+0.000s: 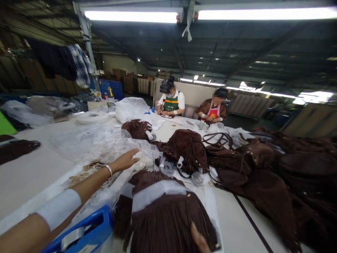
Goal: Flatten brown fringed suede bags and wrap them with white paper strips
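A dark brown fringed bag [160,218] lies at the near middle, with a strip of white wrapping [158,193] across its top. Over the bag's lower right side rests the thumb of my right hand [200,239]; its other fingers are hidden behind or beneath the bag. My left hand [125,160] reaches forward, fingers stretched out, at a pile of clear plastic bags [113,144] and white packing material. Whether its fingertips press on the plastic is hard to tell. Under my left forearm lies a heap of beige paper shreds [91,172].
A blue tape dispenser [86,232] stands at the near left. Beyond the bag sit another fringed bag [185,147] and clear tape rolls [167,168]. Brown bags [268,182] heap up on the right. Two co-workers [172,102] sit across the table.
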`<state>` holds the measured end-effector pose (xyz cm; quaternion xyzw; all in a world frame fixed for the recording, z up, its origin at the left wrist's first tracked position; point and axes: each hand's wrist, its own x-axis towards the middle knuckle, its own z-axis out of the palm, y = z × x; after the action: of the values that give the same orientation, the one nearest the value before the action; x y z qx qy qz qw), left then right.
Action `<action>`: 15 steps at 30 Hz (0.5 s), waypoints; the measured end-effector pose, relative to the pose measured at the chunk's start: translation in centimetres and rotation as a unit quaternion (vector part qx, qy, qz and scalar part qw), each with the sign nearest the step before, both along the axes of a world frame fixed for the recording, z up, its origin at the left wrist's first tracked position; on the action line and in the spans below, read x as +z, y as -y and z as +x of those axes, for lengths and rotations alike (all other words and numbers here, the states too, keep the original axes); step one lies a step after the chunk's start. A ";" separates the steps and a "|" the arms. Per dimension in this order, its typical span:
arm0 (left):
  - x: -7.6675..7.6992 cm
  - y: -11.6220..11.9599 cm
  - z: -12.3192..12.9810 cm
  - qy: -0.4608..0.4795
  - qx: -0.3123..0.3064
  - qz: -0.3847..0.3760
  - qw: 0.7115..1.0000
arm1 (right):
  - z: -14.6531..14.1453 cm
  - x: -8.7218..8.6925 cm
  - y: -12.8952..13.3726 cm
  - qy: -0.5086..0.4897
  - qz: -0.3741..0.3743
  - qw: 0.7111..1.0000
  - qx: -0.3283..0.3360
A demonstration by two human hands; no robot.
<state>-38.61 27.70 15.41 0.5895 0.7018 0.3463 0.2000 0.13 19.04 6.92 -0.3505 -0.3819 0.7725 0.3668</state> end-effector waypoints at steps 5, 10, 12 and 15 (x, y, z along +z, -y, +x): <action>0.4 0.2 -0.7 -0.010 -0.050 -0.025 0.998 | -10.8 0.0 3.5 -0.128 -0.096 0.980 -0.116; -0.5 2.0 0.6 -0.029 -0.056 -0.043 0.997 | -18.2 -2.3 5.5 -0.195 -0.350 0.881 -0.249; -1.1 2.8 1.3 -0.033 -0.058 -0.045 0.997 | -18.7 -3.3 6.0 -0.166 -0.353 0.883 -0.261; -2.1 3.6 1.8 -0.044 -0.079 -0.037 0.995 | -17.3 -3.6 6.1 -0.142 -0.232 0.944 -0.186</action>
<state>-36.78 24.07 13.34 0.6500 0.6735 0.2772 0.2169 -17.17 12.99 3.34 -0.3771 -0.0648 0.7997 0.4627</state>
